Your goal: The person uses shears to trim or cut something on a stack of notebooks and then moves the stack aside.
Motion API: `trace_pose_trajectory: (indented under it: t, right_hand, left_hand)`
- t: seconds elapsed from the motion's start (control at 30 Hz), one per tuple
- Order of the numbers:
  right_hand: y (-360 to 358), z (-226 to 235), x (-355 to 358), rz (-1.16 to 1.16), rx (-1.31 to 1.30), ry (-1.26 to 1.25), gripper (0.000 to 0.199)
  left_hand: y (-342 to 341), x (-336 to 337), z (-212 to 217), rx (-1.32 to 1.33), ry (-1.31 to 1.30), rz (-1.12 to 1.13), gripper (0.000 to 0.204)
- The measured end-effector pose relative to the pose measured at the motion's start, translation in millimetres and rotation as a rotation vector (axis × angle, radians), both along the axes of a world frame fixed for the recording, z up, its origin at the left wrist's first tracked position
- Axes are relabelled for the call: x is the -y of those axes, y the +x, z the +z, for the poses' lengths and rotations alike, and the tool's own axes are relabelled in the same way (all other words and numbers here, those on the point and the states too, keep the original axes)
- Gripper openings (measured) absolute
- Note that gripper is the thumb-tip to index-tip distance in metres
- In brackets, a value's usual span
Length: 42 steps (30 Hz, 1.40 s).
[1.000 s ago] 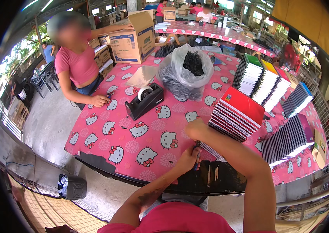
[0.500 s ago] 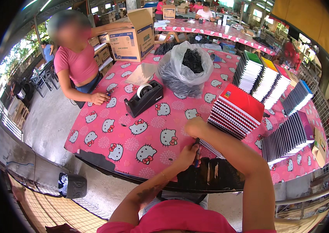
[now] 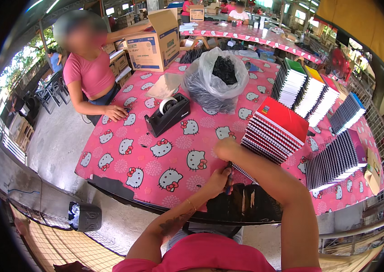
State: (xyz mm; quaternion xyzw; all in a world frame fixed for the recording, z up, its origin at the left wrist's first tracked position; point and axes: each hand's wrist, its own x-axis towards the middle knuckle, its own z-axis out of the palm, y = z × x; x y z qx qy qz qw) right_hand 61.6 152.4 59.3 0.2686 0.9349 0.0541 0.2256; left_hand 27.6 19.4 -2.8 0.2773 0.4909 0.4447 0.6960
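My left hand [image 3: 219, 181] is closed around a small dark tool [image 3: 229, 166] at the table's near edge. The tool's thin dark end points up toward my other hand, and its exact kind does not show. My right hand [image 3: 227, 148] is bent inward just beyond it, beside a stack of red-covered spiral notebooks [image 3: 279, 127]. Its fingers are hidden behind the back of the hand and wrist. My right forearm crosses in front of the lower part of that stack.
Left of my hands stands a black tape dispenser [image 3: 168, 115], with a clear plastic bag of black material [image 3: 214, 81] behind. More spiral notebook stacks [image 3: 337, 161] fill the right side. A co-worker [image 3: 90, 75] stands at the left by an open cardboard box [image 3: 149, 50].
My left hand and the dark tool have shifted very slightly. My right hand stays almost in place. The co-worker's lower hand and body have moved a little.
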Motion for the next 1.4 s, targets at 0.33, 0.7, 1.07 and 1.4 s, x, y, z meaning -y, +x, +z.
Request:
trace_pose_trajectory:
  t: [0.33,0.7,1.07,1.4]
  right_hand:
    - [-7.2,-9.1,2.3,-0.075,0.020,-0.011,0.021]
    - [-5.8,-30.4,-7.1,-0.016,0.031,-0.003,0.021]
    - [5.8,-23.1,1.6,0.075,-0.315,0.018,0.016]
    - [88.7,278.6,59.6,0.136,-1.089,-0.250,0.020]
  left_hand:
    - [0.6,1.9,7.0,0.184,-0.116,0.044,0.033]
    - [2.3,3.6,8.4,0.181,-0.193,0.022,0.033]
    - [-12.9,11.2,12.6,-0.453,0.185,-0.031,0.030]
    - [-118.9,33.1,8.5,-1.809,0.542,0.260,0.048]
